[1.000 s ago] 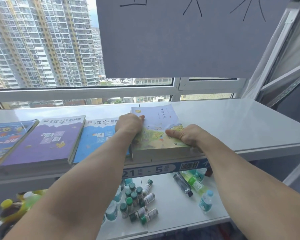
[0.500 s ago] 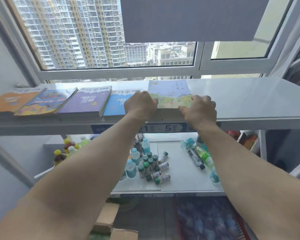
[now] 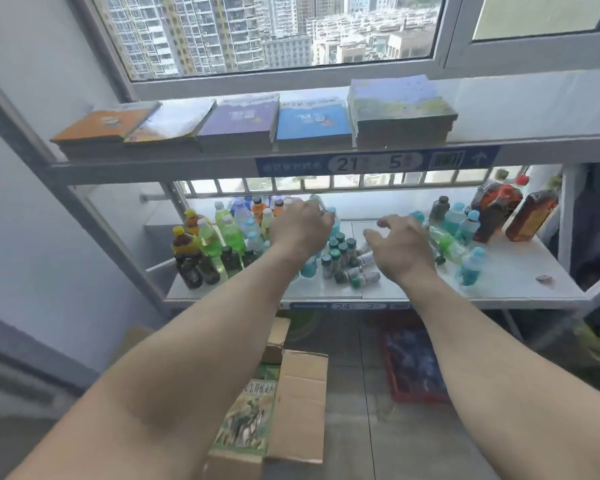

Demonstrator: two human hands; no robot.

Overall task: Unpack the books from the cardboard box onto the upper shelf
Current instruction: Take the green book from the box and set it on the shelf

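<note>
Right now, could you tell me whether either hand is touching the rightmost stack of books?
Apart. The head view shows the left hand and right hand well below the book stack.

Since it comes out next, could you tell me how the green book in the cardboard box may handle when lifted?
The green book looks like a thin softcover, so probably light and somewhat floppy. It sits snugly in the cardboard box, so it may drag.

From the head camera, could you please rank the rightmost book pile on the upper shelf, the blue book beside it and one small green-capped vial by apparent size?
1. Book pile
2. Blue book
3. Vial, smallest despite sitting nearer the camera
</note>
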